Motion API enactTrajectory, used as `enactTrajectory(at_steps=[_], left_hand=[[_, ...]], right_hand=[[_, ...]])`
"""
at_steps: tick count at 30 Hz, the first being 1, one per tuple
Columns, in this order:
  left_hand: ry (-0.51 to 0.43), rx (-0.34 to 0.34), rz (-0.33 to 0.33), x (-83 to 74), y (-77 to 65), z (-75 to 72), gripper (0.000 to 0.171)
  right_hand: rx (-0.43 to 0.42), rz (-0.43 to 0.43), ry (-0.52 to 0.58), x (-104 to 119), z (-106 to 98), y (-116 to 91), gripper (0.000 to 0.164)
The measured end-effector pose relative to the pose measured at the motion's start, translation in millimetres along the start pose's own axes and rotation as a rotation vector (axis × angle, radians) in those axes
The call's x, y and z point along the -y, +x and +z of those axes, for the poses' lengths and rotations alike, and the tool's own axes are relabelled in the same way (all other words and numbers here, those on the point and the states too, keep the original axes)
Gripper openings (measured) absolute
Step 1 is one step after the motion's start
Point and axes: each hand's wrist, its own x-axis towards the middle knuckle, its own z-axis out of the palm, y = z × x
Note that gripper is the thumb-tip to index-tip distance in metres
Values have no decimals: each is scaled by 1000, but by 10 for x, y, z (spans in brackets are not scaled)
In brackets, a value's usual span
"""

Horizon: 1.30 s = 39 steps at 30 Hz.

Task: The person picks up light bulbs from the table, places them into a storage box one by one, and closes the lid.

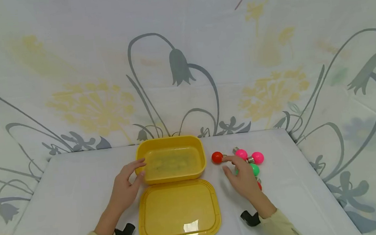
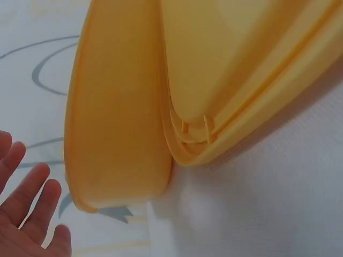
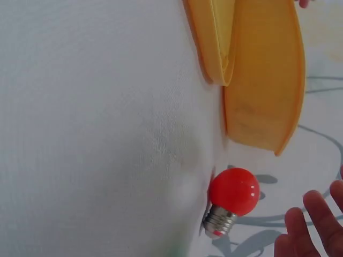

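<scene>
A yellow plastic box stands at the middle of the table, with its yellow lid lying flat in front of it. My left hand is at the box's left side, fingers loosely spread; the left wrist view shows them apart from the box wall. My right hand hovers by a red light bulb, its fingers extended and holding nothing. In the right wrist view the red bulb lies on the cloth with its metal screw base showing, apart from the fingers.
Beyond the right hand lie two pink bulbs, a green bulb and another red bulb, partly hidden by the hand. A white cloth covers the table; a flower-printed curtain hangs behind it.
</scene>
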Motion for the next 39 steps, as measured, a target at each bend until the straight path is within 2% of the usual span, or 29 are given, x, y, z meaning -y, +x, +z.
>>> enactTrajectory(at_steps=[6, 12, 15, 21, 24, 29, 32, 39], left_hand=[[-42, -39, -110, 52, 26, -25, 29], [-88, -66, -201, -80, 75, -85, 30], [-107, -57, -251, -81, 108, -102, 32], [-155, -56, -331, 218, 143, -69, 38], [-137, -37, -370, 340, 146, -59, 41], [-100, 25, -445, 407, 175, -55, 47], [-118, 48, -477, 435, 201, -53, 49], [-112, 80, -476, 477, 258, -45, 52]], right_hand=[[-53, 68, 77, -34, 36, 52, 27], [-67, 148, 147, -85, 77, 114, 30], [-66, 168, 150, -108, 95, 140, 33], [-43, 192, 133, -152, 103, 192, 37], [-18, 220, 130, -154, 95, 216, 38], [22, 248, 140, -132, 81, 244, 40], [36, 247, 144, -124, 79, 260, 41], [41, 248, 151, -110, 104, 326, 40]])
